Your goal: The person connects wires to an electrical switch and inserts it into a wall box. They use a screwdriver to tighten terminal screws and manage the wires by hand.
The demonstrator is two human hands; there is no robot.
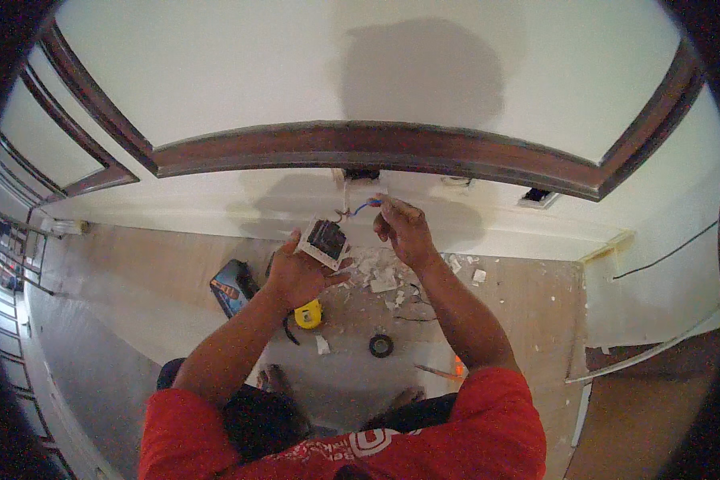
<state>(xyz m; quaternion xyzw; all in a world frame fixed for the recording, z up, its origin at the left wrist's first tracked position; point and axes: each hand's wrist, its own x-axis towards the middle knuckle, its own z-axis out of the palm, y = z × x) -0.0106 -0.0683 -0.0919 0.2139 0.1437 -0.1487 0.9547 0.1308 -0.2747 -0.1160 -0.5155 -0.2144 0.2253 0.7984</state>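
Note:
My left hand [290,276] holds a square wall socket or switch plate [326,242] by its edge, with the white frame around a dark back turned up. Thin wires [342,214] run from near the plate toward the wall. To the right, my right hand [404,228] pinches the end of a blue wire [362,208], and a bit of red shows at the fingertips. Above both hands, a dark rectangular wall opening [362,174] sits just under the wooden moulding. Whether the wires are fixed to the plate is too small to tell.
Broken plaster bits [382,280] litter the floor below my hands. Around them lie a yellow tape measure [309,314], a black tape roll [381,346], a blue-grey case [234,286] and an orange-handled tool [459,366]. Another wall opening [538,196] is at right, below the moulding [376,144].

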